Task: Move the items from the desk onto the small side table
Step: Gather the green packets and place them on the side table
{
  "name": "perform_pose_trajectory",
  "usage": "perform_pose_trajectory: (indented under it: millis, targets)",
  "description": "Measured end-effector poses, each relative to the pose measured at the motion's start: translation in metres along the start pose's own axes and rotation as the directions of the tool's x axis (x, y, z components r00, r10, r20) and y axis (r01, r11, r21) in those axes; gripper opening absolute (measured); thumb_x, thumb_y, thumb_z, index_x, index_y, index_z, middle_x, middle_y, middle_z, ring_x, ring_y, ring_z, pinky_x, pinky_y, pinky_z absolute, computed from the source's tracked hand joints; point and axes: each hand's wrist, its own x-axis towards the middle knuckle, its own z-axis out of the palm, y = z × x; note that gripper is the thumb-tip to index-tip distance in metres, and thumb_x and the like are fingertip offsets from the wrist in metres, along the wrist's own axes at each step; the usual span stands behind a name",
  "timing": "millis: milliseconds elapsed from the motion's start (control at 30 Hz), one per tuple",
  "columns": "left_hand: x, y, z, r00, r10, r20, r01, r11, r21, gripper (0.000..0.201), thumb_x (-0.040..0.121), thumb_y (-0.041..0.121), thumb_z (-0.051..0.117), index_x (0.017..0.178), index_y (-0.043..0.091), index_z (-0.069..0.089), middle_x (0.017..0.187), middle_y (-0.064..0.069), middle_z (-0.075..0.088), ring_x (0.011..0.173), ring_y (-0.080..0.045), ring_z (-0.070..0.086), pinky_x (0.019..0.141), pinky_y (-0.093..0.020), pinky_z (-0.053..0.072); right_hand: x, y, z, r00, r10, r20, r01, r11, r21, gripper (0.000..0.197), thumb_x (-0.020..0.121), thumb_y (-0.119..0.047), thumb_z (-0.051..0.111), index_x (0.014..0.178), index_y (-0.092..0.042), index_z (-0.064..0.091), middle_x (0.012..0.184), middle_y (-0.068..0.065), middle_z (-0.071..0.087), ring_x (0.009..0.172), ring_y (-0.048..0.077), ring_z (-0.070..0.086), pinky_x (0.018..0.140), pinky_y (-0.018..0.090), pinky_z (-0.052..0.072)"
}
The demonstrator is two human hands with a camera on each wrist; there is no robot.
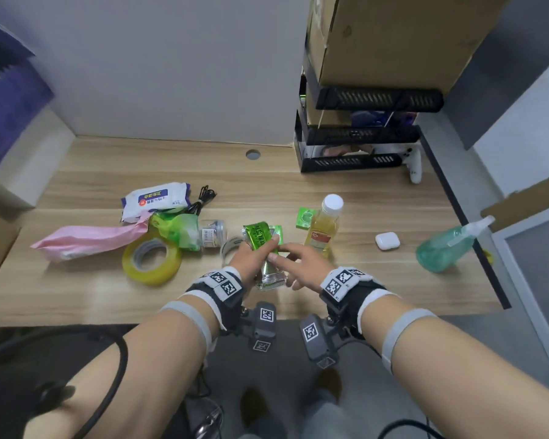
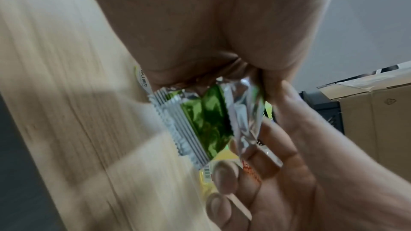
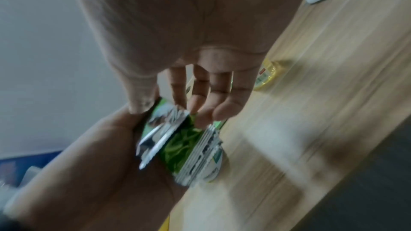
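Note:
My left hand (image 1: 251, 258) grips a small bundle of green and silver foil packets (image 1: 260, 240) just above the wooden desk (image 1: 362, 280), near its front middle. My right hand (image 1: 282, 256) pinches the same packets from the right, thumb on top. In the left wrist view the foil packets (image 2: 200, 120) sit under my left palm, with right fingers (image 2: 224, 176) curled below them. The right wrist view shows the packets (image 3: 177, 143) lying across my left hand (image 3: 89, 173). What the bundle's far end looks like is hidden by my fingers.
On the desk stand a yellow juice bottle (image 1: 324, 226), a small green box (image 1: 306, 218), a white earbud case (image 1: 387, 240) and a teal spray bottle (image 1: 444, 248). To the left lie a yellow tape roll (image 1: 151, 259), pink pouch (image 1: 86, 239), wipes pack (image 1: 156, 199) and jar (image 1: 213, 232). Black trays (image 1: 355, 147) stand at the back right.

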Motion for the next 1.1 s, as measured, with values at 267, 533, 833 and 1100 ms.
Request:
perform_pose_trajectory:
  millis: [267, 533, 833, 1100]
  targets:
    - [0.024, 0.003, -0.016, 0.994, 0.042, -0.105, -0.033, 0.996, 0.086, 0.075, 0.050, 0.072, 0.084, 0.107, 0.025, 0.071, 0.107, -0.011, 0.076, 0.104, -0.035, 0.071, 0.095, -0.061, 0.052, 0.037, 0.060, -0.064, 0.832, 0.284, -0.476, -0.288, 0.955, 0.067, 0.111, 0.060, -0.034, 0.091, 0.146, -0.030, 0.023, 0.140, 0.015, 0.031, 0.124, 0.034, 0.046, 0.107, 0.043, 0.042]
    - [0.045, 0.026, -0.015, 0.992, 0.012, -0.125, -0.007, 0.999, 0.039, 0.082, 0.058, 0.062, 0.085, 0.123, 0.020, 0.058, 0.114, -0.008, 0.074, 0.106, -0.029, 0.071, 0.096, -0.056, 0.052, 0.074, 0.080, -0.085, 0.932, 0.049, -0.359, -0.108, 0.983, -0.145, 0.066, 0.062, -0.045, 0.086, 0.115, -0.026, 0.053, 0.115, 0.001, 0.057, 0.097, 0.020, 0.059, 0.086, 0.032, 0.048]
    - [0.084, 0.045, -0.012, 0.981, 0.028, -0.194, -0.023, 0.999, 0.027, 0.068, 0.052, 0.062, 0.089, 0.102, 0.022, 0.067, 0.095, -0.008, 0.073, 0.101, -0.039, 0.071, 0.094, -0.062, 0.052, 0.098, 0.082, -0.141, 0.777, 0.248, -0.579, -0.288, 0.957, 0.023, 0.070, 0.058, -0.040, 0.083, 0.116, -0.019, 0.050, 0.110, 0.007, 0.061, 0.096, 0.028, 0.062, 0.083, 0.034, 0.051]
    - [0.097, 0.063, -0.023, 0.983, 0.015, -0.184, -0.019, 1.000, -0.018, 0.048, 0.070, 0.047, 0.083, 0.106, 0.021, 0.066, 0.108, -0.016, 0.071, 0.103, -0.039, 0.071, 0.090, -0.065, 0.053, 0.118, 0.049, -0.089, 0.955, 0.205, -0.215, -0.279, 0.868, -0.412, 0.040, 0.079, -0.041, 0.068, 0.111, -0.019, 0.056, 0.114, 0.006, 0.057, 0.095, 0.023, 0.058, 0.080, 0.033, 0.050]
